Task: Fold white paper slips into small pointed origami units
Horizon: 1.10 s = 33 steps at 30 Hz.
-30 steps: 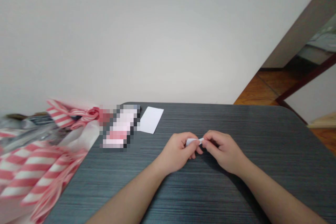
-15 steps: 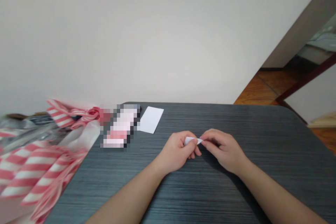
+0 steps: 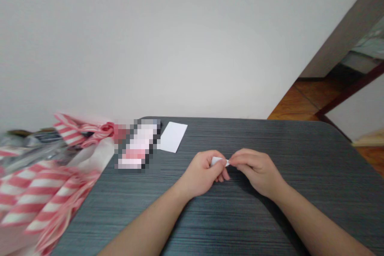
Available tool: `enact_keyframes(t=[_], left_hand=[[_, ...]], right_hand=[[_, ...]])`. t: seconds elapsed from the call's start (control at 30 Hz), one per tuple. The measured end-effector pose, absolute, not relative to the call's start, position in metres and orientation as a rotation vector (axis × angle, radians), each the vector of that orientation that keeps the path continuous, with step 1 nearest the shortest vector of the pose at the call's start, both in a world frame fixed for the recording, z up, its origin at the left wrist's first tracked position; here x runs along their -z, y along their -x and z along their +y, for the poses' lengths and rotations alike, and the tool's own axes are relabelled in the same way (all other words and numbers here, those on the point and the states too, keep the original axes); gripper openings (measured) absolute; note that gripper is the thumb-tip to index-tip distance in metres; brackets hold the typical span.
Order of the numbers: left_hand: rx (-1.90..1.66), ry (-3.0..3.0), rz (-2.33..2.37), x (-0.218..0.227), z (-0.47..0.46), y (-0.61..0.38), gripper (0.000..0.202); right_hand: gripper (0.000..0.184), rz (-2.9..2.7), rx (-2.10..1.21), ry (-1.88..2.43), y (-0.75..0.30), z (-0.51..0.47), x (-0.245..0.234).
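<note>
Both hands meet over the middle of the dark grey table (image 3: 285,216), a little toward its far side, with the forearms coming in from the near edge. The left hand (image 3: 203,173) is curled, its thumb and fingers pressed together on a small white scrap of paper (image 3: 219,161), which sits between the two hands just above the table top. Only a short bit of the scrap shows, since the fingers cover the rest, and whether it is folded or rolled cannot be told. The right hand (image 3: 255,170) comes in from the right, with its thumb and forefinger pinching the right tip of the same scrap, and the other fingers bent loosely under the palm. The fingertips of the two hands are touching or very nearly so. Far and to the left of the hands, a white card (image 3: 173,137) lies flat on the table, well apart from them. Just left of the card is a blurred pink and white thing (image 3: 136,148) that cannot be made out. Beyond the table's left edge lies red and white striped cloth (image 3: 45,192) in loose folds, with some clear plastic (image 3: 36,150) behind it. A pale wall (image 3: 180,48) stands behind the table, and a wooden floor (image 3: 300,102) shows at the far right
</note>
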<state>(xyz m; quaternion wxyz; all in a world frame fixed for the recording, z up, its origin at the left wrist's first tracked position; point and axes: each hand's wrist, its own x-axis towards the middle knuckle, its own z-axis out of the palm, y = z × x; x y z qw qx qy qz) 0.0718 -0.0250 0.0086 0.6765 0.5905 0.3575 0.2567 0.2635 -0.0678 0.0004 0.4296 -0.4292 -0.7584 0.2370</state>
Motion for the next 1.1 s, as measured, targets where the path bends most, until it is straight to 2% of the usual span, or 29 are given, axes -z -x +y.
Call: enact_keyframes(t=[0.7,0.97,1.1], left_hand=[[-0.551,-1.370,0.836,-0.0107,-0.0234,-0.0725,0.023],[-0.590,-1.373,0.817,-0.0051,-0.0237,-0.0714,0.023],[-0.584,-1.392,0.814,-0.0050,-0.0238,-0.0715,0.022]], right_hand=[[0.021,-1.995,-0.515,1.030,-0.2657,-0.0674,0.0000],[0.012,-1.786,-0.808,1.342,-0.2602,-0.0704,-0.0035],[0.024,-1.780,-0.912,1.473,-0.2583,-0.0707,-0.0069]])
